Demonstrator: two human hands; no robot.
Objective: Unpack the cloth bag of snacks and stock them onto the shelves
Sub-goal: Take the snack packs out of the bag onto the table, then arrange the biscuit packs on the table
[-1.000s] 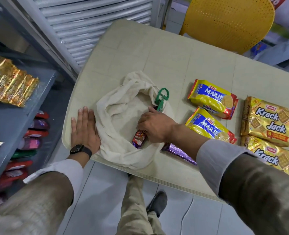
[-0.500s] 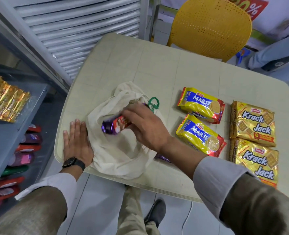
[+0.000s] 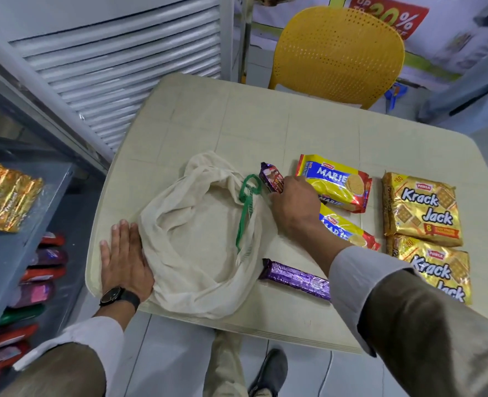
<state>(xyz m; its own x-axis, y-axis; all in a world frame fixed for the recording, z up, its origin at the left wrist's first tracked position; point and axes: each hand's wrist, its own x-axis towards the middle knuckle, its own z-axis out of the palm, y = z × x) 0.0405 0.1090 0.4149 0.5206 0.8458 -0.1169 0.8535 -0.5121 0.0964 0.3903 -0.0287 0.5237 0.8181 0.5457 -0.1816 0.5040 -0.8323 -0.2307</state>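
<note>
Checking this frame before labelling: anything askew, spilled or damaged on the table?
Nothing is spilled or visibly torn. The only untidy spot: the cloth bag slumps over the table near edge, pressed flat by the left hand. The right hand holds a small purple packet beside the neat Marie packs.

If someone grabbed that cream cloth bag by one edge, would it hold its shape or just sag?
The cloth bag would probably sag: it already lies collapsed in soft folds on the table. It looks light and nearly empty, lying almost flat. It may slide when tugged, which could be why the left hand rests flat against its edge.
</note>
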